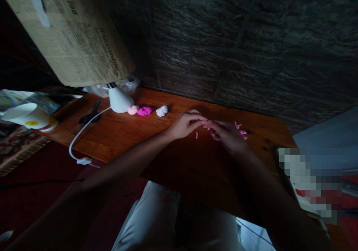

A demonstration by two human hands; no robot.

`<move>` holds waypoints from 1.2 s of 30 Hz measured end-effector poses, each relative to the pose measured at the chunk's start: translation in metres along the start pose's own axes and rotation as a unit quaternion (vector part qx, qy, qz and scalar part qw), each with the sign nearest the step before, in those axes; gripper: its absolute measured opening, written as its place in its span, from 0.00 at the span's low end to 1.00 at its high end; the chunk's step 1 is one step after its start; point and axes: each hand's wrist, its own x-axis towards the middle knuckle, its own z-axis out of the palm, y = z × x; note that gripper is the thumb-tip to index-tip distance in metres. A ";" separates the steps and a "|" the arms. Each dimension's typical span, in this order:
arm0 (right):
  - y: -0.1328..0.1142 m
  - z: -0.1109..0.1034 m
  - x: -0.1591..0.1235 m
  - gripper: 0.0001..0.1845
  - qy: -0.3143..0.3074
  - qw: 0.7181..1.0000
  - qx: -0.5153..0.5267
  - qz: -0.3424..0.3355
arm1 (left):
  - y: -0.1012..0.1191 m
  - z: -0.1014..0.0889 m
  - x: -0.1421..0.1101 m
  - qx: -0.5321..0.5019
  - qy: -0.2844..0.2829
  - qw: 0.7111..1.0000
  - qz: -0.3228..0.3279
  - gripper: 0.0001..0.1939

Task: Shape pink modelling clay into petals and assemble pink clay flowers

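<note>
Fingers of left hand (186,125) and right hand (228,136) pinch small pink piece (206,122) above bench (112,135); probably soft, so best pressed lightly.

Support: brown wooden table (173,157), glossy toward the left. Lamp (120,101), white conical base, stands left of centre. Black scissors (90,118) lie left of it, beside the white cord (77,134). Just right of the base, in sequence: pale pink lump (133,110), magenta lump (144,111) touching it, white lump (162,111) apart. Farther right: pink sliver (197,135), then small pink pieces (242,131) in a loose cluster.
</note>
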 end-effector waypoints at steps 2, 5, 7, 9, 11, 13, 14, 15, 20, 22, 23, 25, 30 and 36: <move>-0.001 0.002 0.000 0.18 -0.026 0.997 0.063 0.020 | 0.000 0.001 0.000 -0.012 0.004 1.000 0.007 0.09; -0.001 0.003 0.000 0.19 -0.026 0.991 0.126 0.037 | 0.000 0.002 0.000 -0.044 0.005 0.999 0.010 0.09; 0.000 0.003 0.000 0.19 -0.028 0.989 0.143 0.040 | 0.000 0.003 0.000 -0.065 0.008 0.998 0.008 0.09; -0.001 0.003 0.000 0.18 -0.032 0.987 0.150 0.039 | 0.000 0.004 0.000 -0.082 0.008 0.997 -0.005 0.10; -0.002 0.004 -0.001 0.17 -0.031 0.987 0.152 0.040 | 0.000 0.005 0.000 -0.097 0.006 0.995 -0.026 0.10; -0.003 0.004 -0.001 0.16 -0.026 0.987 0.153 0.040 | 0.001 0.005 0.000 -0.108 0.005 0.993 -0.039 0.09; -0.004 0.004 -0.001 0.16 -0.025 0.987 0.155 0.041 | 0.002 0.005 0.000 -0.110 0.006 0.993 -0.038 0.08; -0.004 0.004 -0.002 0.16 -0.024 0.986 0.157 0.043 | 0.002 0.005 0.000 -0.110 0.008 0.993 -0.035 0.08; -0.004 0.003 -0.002 0.16 -0.036 0.986 0.149 0.061 | 0.004 0.002 0.000 -0.065 0.008 0.998 -0.011 0.08; -0.004 0.003 -0.002 0.18 -0.041 0.987 0.143 0.064 | 0.004 0.001 -0.001 -0.045 0.004 0.999 0.001 0.08; -0.004 0.003 -0.002 0.18 -0.041 0.986 0.145 0.068 | 0.004 0.001 -0.001 -0.038 0.004 0.999 0.008 0.08; -0.005 0.003 -0.003 0.19 -0.031 0.984 0.158 0.080 | 0.004 0.000 -0.001 -0.027 0.003 0.999 0.025 0.08; -0.007 0.005 -0.004 0.18 -0.026 0.979 0.174 0.103 | 0.003 0.000 -0.002 -0.009 0.003 0.999 0.050 0.07; -0.004 0.005 -0.002 0.19 -0.032 0.984 0.157 0.084 | 0.002 -0.003 -0.001 0.005 -0.001 1.000 0.022 0.11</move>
